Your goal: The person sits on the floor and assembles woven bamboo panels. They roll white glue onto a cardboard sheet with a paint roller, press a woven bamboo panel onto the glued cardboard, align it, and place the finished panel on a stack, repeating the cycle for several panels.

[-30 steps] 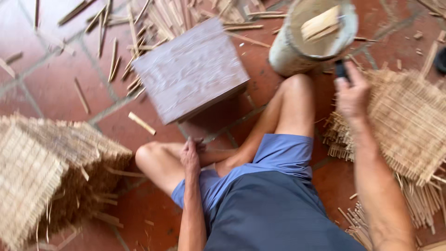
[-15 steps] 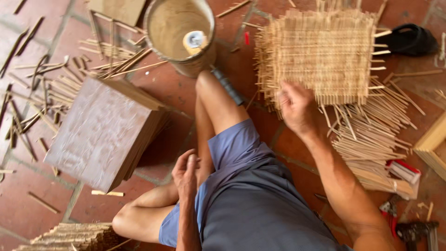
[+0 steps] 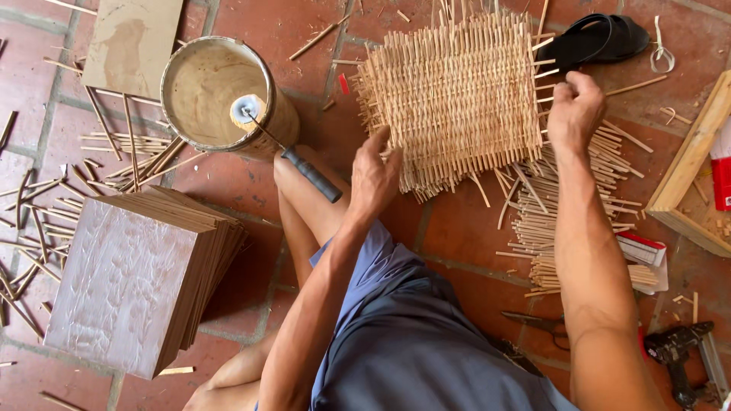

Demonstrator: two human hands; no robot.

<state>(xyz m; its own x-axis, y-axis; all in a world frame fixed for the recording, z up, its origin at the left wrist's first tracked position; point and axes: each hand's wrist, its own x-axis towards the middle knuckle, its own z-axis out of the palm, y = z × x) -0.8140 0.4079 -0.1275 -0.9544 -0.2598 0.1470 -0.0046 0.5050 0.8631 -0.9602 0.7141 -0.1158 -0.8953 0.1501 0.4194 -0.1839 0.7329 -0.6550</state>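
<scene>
Red tile floor (image 3: 251, 30), upper centre: both hands, left hand (image 3: 375, 176) and right hand (image 3: 575, 106), clasp the woven bamboo panel (image 3: 453, 95) by opposite edges; an even hold would keep it flat.

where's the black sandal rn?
Head view, top right: the black sandal lies on the brick floor, just beyond the woven mat and above the right hand.

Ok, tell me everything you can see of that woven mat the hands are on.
The woven mat is a roughly square panel of pale straw-coloured sticks, tightly interlaced, with loose stick ends poking out along its edges. It lies flat on the red tile floor, partly over a pile of loose sticks. The left hand grips its near-left corner; the right hand holds its right edge. A black sandal lies just beyond its far-right corner.
</scene>
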